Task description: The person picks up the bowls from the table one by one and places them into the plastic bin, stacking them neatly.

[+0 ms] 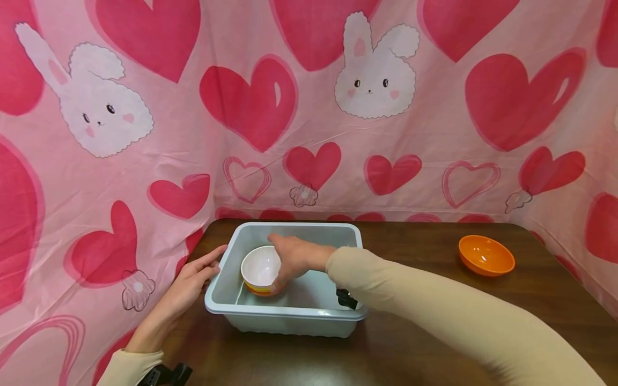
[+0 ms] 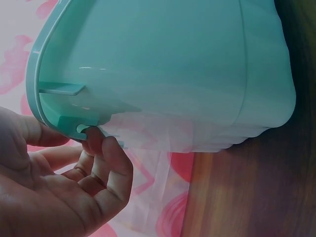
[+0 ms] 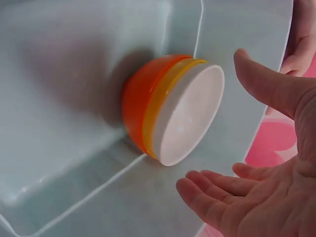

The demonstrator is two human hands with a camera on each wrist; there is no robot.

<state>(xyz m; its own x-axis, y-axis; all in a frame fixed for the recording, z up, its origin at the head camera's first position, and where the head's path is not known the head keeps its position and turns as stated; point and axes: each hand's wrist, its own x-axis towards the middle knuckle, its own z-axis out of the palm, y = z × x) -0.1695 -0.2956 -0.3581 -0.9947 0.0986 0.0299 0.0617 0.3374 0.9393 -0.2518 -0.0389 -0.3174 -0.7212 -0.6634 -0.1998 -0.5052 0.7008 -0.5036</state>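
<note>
A light grey-blue plastic tub stands on the table, its near side facing me. Inside, toward its left end, is a stack of bowls: a white bowl on top, a yellow bowl under it and an orange bowl at the bottom. My right hand is over the tub beside the stack, fingers and thumb spread apart; the right wrist view shows a gap between it and the bowls. With thumb and curled fingers, my left hand grips the tub's rim at its left end.
Another orange bowl sits by itself on the dark wood table, far to the right. A pink cloth with hearts and rabbits hangs behind the table and along both sides, close to the left forearm.
</note>
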